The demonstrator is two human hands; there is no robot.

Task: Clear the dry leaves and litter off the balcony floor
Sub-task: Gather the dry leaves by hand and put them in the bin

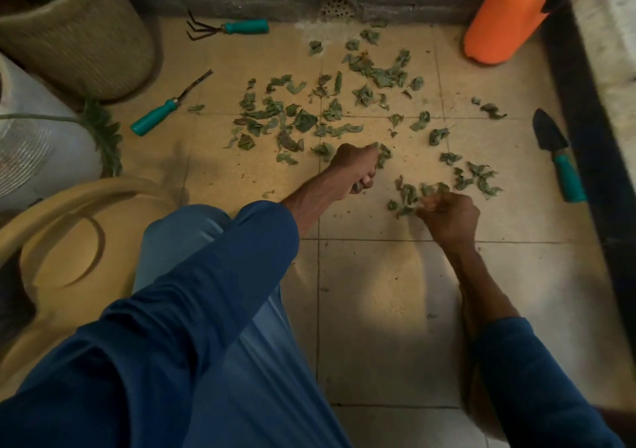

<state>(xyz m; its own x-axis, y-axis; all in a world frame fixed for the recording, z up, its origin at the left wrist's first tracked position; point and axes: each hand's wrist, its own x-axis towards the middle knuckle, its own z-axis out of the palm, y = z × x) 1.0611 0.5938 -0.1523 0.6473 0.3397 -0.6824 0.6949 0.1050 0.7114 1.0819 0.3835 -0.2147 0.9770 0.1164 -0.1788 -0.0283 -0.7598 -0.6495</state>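
Several dry green leaves (303,117) lie scattered over the tan floor tiles (378,275), reaching back to the grey wall. My left hand (356,170) is a closed fist low over the floor and grips a bunch of leaves, some poking out at its far side. My right hand (449,215) sits to the right and nearer me. Its curled fingers pinch a small clump of leaves (406,198) lying on the tile.
A woven planter (79,34) and a white container (38,137) stand at the left, a beige tub (69,241) beside my knee. A hand rake (227,28), a weeder (165,110) and a trowel (557,151) lie around the leaves. An orange bottle (506,17) stands back right by a dark ledge.
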